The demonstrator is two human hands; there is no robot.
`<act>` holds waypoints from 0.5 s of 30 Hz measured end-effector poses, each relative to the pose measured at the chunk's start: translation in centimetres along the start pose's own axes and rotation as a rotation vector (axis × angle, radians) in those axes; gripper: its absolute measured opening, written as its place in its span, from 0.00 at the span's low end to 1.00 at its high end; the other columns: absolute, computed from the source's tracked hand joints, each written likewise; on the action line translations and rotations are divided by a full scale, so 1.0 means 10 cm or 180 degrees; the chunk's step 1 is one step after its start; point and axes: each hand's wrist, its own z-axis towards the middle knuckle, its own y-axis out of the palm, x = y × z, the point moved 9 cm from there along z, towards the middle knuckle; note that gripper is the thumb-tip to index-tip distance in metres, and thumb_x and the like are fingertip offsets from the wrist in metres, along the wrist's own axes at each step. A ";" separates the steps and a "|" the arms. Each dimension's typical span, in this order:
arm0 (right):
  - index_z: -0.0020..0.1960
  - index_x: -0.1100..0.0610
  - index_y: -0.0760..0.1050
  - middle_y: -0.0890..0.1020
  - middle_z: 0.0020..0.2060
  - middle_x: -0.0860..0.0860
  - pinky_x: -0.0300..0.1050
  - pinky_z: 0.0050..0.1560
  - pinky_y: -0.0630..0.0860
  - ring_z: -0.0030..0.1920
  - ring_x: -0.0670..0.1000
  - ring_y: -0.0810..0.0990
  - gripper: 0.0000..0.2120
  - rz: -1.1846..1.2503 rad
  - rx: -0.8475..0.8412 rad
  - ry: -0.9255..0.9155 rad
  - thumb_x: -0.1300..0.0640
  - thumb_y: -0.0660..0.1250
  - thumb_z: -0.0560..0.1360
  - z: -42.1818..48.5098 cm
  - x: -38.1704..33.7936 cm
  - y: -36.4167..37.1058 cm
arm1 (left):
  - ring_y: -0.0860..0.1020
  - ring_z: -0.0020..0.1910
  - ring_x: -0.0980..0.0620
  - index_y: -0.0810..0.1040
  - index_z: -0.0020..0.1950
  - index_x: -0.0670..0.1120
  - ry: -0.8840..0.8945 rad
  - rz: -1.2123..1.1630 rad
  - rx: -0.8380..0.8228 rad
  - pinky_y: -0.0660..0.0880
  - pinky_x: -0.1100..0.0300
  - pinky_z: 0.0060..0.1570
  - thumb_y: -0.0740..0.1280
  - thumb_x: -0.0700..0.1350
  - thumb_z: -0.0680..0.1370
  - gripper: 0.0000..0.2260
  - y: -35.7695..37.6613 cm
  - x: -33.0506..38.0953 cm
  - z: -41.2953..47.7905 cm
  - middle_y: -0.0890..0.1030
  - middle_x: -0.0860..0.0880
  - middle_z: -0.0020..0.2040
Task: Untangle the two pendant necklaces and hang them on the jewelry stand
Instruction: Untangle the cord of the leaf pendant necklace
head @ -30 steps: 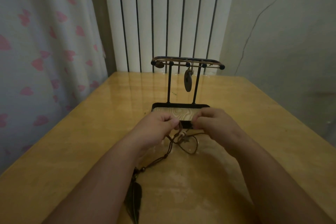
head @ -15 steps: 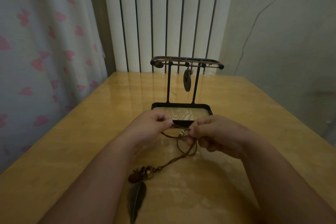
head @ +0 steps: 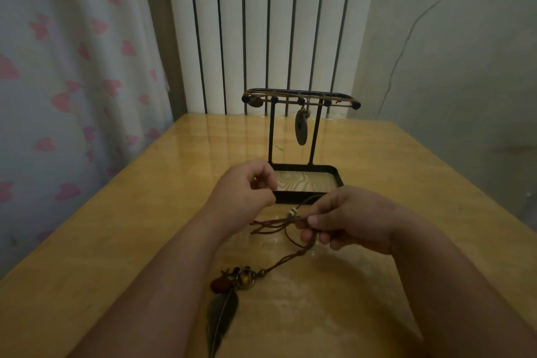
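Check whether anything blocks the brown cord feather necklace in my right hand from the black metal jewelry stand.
Nothing visible does: open air separates the brown cord feather necklace in the right hand from the black metal jewelry stand; a dark oval pendant hangs mid-bar.

Two bare forearms reach in from the lower edge, the left forearm (head: 174,270) and the right forearm (head: 441,276), both uncovered from the wrist to as far up as can be seen. The left hand (head: 247,186) and right hand (head: 348,218) are bare as well, with rounded, fairly full fingers. The right hand's nails (head: 312,219) look short and plain. The dim light hides finer detail.
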 end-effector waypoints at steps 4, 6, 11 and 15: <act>0.48 0.62 0.82 0.85 0.39 0.55 0.37 0.32 0.75 0.32 0.45 0.77 0.07 0.0084 0.0140 0.0010 0.63 0.66 0.77 0.01 0.01 -0.04 | 0.73 0.27 0.58 0.79 0.37 0.49 0.0157 -0.0035 -0.0642 0.70 0.65 0.29 0.70 0.33 0.72 0.11 0.17 0.05 -0.05 0.76 0.55 0.28; 0.46 0.61 0.82 0.85 0.38 0.55 0.36 0.31 0.75 0.32 0.45 0.78 0.05 0.0124 0.0167 0.0008 0.62 0.67 0.76 0.01 0.00 -0.04 | 0.74 0.26 0.57 0.80 0.39 0.48 0.0058 0.0111 -0.0904 0.70 0.64 0.28 0.71 0.36 0.73 0.08 0.26 0.01 -0.07 0.77 0.55 0.26; 0.47 0.63 0.82 0.84 0.38 0.56 0.37 0.33 0.77 0.33 0.46 0.79 0.07 0.0252 0.0022 0.0033 0.64 0.65 0.78 0.01 0.01 0.00 | 0.77 0.28 0.56 0.82 0.40 0.51 -0.0095 0.0311 -0.0946 0.73 0.63 0.31 0.75 0.45 0.72 0.04 0.31 -0.06 -0.06 0.79 0.55 0.28; 0.48 0.63 0.82 0.84 0.38 0.56 0.38 0.34 0.77 0.34 0.47 0.79 0.07 0.0195 -0.0015 0.0010 0.63 0.65 0.78 0.02 0.00 0.02 | 0.77 0.28 0.58 0.81 0.39 0.53 -0.0076 0.0444 -0.0835 0.73 0.63 0.31 0.74 0.46 0.73 0.05 0.29 -0.08 -0.04 0.79 0.56 0.28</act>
